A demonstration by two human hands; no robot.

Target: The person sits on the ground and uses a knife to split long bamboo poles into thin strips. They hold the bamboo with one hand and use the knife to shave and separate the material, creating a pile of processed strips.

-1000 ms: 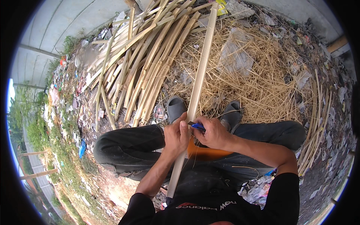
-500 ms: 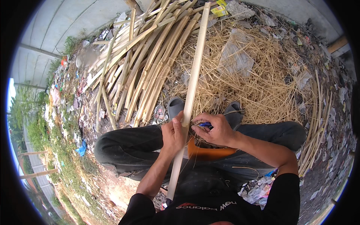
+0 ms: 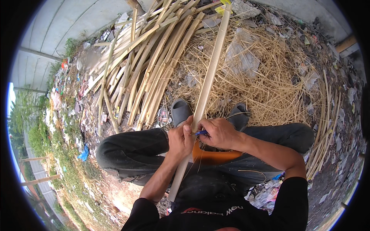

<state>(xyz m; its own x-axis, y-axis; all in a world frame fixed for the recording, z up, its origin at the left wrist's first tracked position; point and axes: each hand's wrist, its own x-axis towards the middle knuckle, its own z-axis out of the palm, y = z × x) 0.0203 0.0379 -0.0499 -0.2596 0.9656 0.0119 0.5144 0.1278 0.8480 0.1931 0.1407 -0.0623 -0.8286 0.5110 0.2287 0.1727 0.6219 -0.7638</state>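
Note:
A long pale bamboo strip [image 3: 212, 71] runs from my lap out past my feet, its far end tilted to the right. My left hand [image 3: 179, 141] is closed around it at knee height, thumb on top. Right beside, my right hand [image 3: 221, 133] grips a small blue-handled tool [image 3: 201, 133], its fingers against the strip's right edge. The tool's working end is hidden by the fingers and the strip, so I cannot tell its kind. Under the hands, between my legs, shows an orange object [image 3: 216, 156].
A pile of split bamboo strips [image 3: 154, 73] lies ahead on the left. Thin shavings [image 3: 269, 92] cover the ground ahead right, with a plastic sheet [image 3: 242, 57] on them. More thin strips [image 3: 325, 127] lie at far right. A grey wall [image 3: 77, 23] stands behind.
The strip's far end has swung to the right and its near end slightly left. My right hand has moved left, up against the strip and my left hand.

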